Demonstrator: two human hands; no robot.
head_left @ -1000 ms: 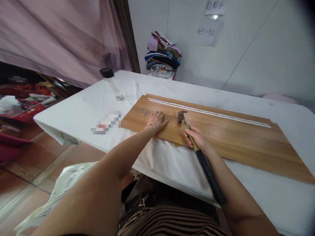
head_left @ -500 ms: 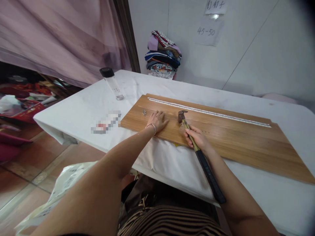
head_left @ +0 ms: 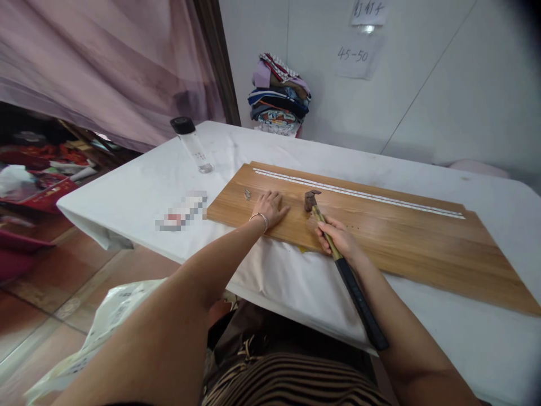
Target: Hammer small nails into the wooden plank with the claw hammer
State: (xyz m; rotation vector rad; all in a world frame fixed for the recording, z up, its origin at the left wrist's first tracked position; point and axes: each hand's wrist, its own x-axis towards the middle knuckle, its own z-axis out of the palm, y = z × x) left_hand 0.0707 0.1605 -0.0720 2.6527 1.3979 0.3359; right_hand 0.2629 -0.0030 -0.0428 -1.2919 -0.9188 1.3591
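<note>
Flat on the wooden board (head_left: pixel 401 242) lies my left hand (head_left: pixel 271 208), its fingers spread and holding nothing. Just left of it is a small pile of metal nails (head_left: pixel 247 194), too small to make out singly. My right hand (head_left: pixel 336 234) is wrapped round the upper handle of a claw hammer (head_left: pixel 349 276). The rusty head is over the board, and the black grip runs back along my forearm. A row of small dark dots (head_left: pixel 353 228) shows on the board right of that hand. Two white strips (head_left: pixel 359 193) with printed marks run along the far edge.
The board rests on a table with a white cloth (head_left: pixel 139 192). A clear bottle with a black lid (head_left: pixel 192 144) stands at the back left, near a blurred-out item (head_left: pixel 181 211). Folded clothes (head_left: pixel 279 96) are stacked by the wall. A plastic bag (head_left: pixel 110 321) is at the lower left.
</note>
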